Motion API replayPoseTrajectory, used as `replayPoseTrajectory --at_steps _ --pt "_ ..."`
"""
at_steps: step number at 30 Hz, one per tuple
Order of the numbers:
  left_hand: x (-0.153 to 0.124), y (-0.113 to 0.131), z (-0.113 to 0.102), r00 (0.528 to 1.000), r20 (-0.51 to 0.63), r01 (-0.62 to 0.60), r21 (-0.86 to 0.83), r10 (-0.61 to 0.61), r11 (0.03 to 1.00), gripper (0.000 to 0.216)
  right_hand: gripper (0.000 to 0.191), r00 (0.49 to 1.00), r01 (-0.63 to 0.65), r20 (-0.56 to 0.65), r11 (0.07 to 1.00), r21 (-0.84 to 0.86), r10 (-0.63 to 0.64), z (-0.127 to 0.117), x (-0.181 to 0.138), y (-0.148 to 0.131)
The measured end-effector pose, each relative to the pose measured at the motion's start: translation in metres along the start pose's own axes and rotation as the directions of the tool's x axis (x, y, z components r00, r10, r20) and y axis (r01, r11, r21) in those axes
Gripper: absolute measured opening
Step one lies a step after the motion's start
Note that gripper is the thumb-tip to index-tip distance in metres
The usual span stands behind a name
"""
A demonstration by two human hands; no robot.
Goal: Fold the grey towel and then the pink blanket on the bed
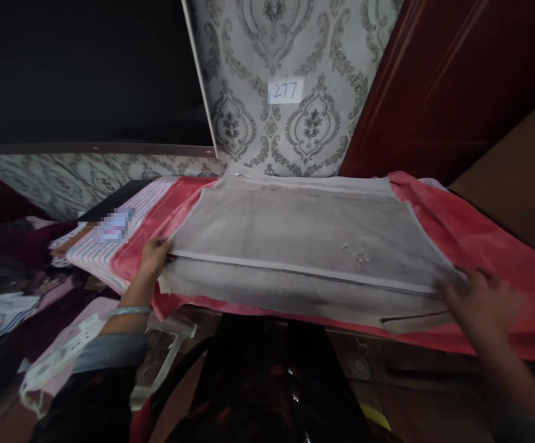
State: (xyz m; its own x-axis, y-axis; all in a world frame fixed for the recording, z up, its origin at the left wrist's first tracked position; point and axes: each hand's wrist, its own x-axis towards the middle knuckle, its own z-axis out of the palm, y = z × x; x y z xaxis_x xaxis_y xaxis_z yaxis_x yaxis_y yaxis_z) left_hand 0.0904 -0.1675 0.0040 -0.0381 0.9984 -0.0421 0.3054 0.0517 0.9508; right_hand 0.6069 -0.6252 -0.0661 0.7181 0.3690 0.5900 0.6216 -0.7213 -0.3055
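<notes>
A wide grey towel (295,224) with pale edging and a small embroidered motif near its right side lies folded over, its lower layer showing at the front. My left hand (155,255) pinches the front left corner of the upper layer between thumb and fingers. At the front right corner, my right hand (479,301) has its thumb and fingertips on the towel's edge, slightly smeared by motion. Under the towel a red plush blanket (470,224) spreads out on both sides. A dark line, possibly a crease or cord, marks the lower layer beside my right hand.
Left of the towel lies a striped cloth (94,255), with heaped clothes (8,307) beyond it. A white plastic stool (172,354) stands below. A large dark screen (87,74), patterned wall (271,135) and dark red panel (433,92) border the back.
</notes>
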Motion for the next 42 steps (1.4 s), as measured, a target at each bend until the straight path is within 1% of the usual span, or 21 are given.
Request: replayPoseTrajectory --at_steps 1,2,4,5,7,9,11,15,17,22,25,27,28,30,31,33,34,36,39,40,42 --pt "-0.001 -0.001 -0.002 1.0 -0.01 -0.014 0.006 0.014 1.0 0.011 0.053 0.993 0.12 -0.004 0.993 0.012 -0.12 0.002 -0.004 -0.01" --pt "-0.002 -0.002 -0.003 0.999 -0.021 -0.027 0.017 0.027 1.0 0.014 0.053 0.975 0.22 -0.001 0.974 0.059 -0.22 0.006 -0.008 -0.022" --pt "-0.002 -0.004 -0.006 0.998 -0.038 -0.048 0.05 0.05 0.998 0.016 0.05 0.921 0.373 0.032 0.901 0.219 -0.389 0.014 -0.015 -0.053" --pt "-0.002 -0.005 -0.007 0.997 -0.041 -0.055 0.071 0.058 0.996 0.016 0.047 0.886 0.426 0.051 0.853 0.302 -0.461 0.019 -0.019 -0.07" --pt "0.0 -0.007 -0.01 0.997 -0.037 -0.06 0.117 0.064 0.991 0.015 0.043 0.823 0.488 0.076 0.767 0.416 -0.564 0.029 -0.026 -0.099" --pt "0.002 -0.008 -0.012 0.998 -0.018 -0.058 0.16 0.062 0.985 0.012 0.042 0.776 0.527 0.087 0.717 0.456 -0.625 0.038 -0.03 -0.119" --pt "0.005 -0.007 -0.014 0.998 0.009 -0.055 0.197 0.054 0.979 0.011 0.043 0.75 0.56 0.089 0.7 0.444 -0.656 0.044 -0.031 -0.127" --pt "0.01 -0.006 -0.017 0.997 0.073 -0.05 0.255 0.032 0.966 0.015 0.045 0.697 0.616 0.108 0.669 0.416 -0.709 0.045 -0.03 -0.123" --pt "0.013 -0.004 -0.017 0.995 0.098 -0.053 0.274 0.027 0.96 0.016 0.045 0.68 0.627 0.114 0.654 0.423 -0.725 0.043 -0.03 -0.12" --pt "0.019 0.0 -0.017 0.99 0.12 -0.101 0.299 0.068 0.949 0.016 0.039 0.701 0.6 0.117 0.671 0.435 -0.704 0.046 -0.034 -0.118" --pt "0.025 0.007 -0.016 0.988 0.116 -0.129 0.279 0.1 0.952 0.018 0.038 0.705 0.575 0.15 0.682 0.453 -0.693 0.049 -0.029 -0.118" --pt "0.031 0.019 -0.014 0.985 0.123 -0.149 0.223 0.124 0.963 0.018 0.037 0.74 0.534 0.16 0.715 0.452 -0.654 0.043 -0.019 -0.121" --pt "0.035 0.027 -0.012 0.982 0.124 -0.163 0.18 0.142 0.97 0.017 0.037 0.771 0.51 0.142 0.736 0.446 -0.621 0.037 -0.012 -0.124" --pt "0.044 0.045 -0.008 0.976 0.11 -0.199 0.088 0.189 0.976 0.017 0.037 0.837 0.473 0.049 0.767 0.433 -0.544 0.022 0.004 -0.133" --pt "0.048 0.054 -0.006 0.973 0.095 -0.216 0.051 0.211 0.975 0.017 0.037 0.857 0.467 -0.005 0.775 0.426 -0.515 0.014 0.011 -0.137" --pt "0.054 0.064 -0.003 0.97 0.07 -0.235 0.015 0.234 0.972 0.019 0.038 0.869 0.474 -0.078 0.776 0.415 -0.489 0.003 0.019 -0.144" --pt "0.055 0.064 -0.002 0.971 0.066 -0.232 0.017 0.231 0.973 0.02 0.039 0.863 0.486 -0.091 0.769 0.416 -0.497 0.002 0.018 -0.144" --pt "0.052 0.053 0.0 0.978 0.082 -0.195 0.052 0.19 0.979 0.019 0.038 0.838 0.514 -0.069 0.741 0.432 -0.541 0.01 0.009 -0.14" --pt "0.043 0.021 0.0 0.987 0.131 -0.109 0.137 0.091 0.985 0.019 0.035 0.79 0.543 -0.002 0.697 0.468 -0.614 0.039 -0.016 -0.124" --pt "0.04 0.011 0.0 0.987 0.144 -0.09 0.161 0.067 0.983 0.019 0.034 0.783 0.543 0.013 0.694 0.472 -0.621 0.048 -0.023 -0.119" --pt "0.036 -0.002 -0.002 0.986 0.16 -0.076 0.195 0.044 0.978 0.018 0.035 0.787 0.533 0.02 0.696 0.481 -0.617 0.062 -0.034 -0.111"
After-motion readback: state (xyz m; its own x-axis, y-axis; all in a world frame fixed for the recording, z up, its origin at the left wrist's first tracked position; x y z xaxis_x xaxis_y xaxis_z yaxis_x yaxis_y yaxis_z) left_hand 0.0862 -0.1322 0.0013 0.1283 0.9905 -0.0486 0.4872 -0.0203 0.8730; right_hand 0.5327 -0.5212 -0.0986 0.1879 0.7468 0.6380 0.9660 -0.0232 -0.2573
